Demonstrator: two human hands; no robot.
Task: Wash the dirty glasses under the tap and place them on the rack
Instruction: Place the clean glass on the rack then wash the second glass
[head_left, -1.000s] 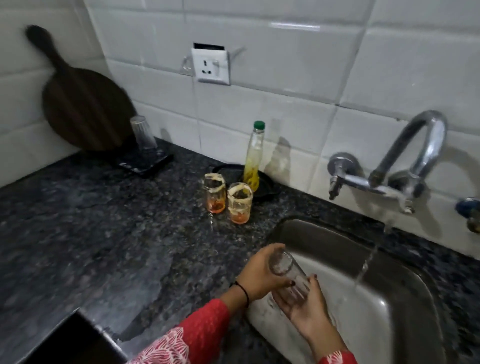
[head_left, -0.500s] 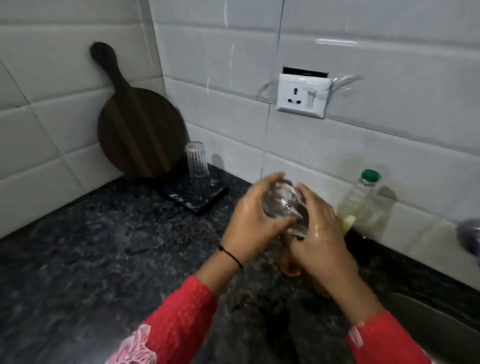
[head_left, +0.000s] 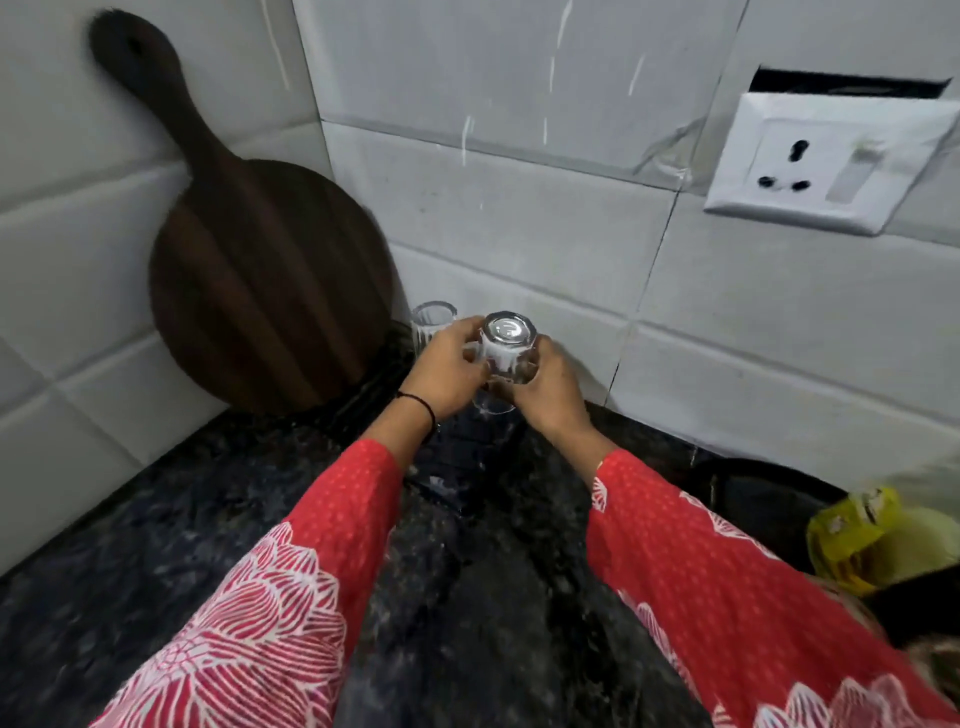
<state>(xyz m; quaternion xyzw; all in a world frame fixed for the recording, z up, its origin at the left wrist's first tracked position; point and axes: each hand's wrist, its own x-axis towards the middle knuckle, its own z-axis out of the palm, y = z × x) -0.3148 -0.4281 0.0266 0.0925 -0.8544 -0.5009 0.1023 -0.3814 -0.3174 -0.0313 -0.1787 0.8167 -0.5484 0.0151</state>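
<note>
While in left hand (head_left: 449, 376), right hand (head_left: 548, 397): glass (head_left: 508, 349)

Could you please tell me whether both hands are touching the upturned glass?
Touching. The head view shows the left hand and the right hand curled round opposite sides of the upturned glass, with their fingers against its wall.

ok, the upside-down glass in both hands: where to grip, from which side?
Grip the inverted glass by its side wall just below the upturned base, coming from above or the right. The mouth faces down, and a second glass stands close on its left.
</note>
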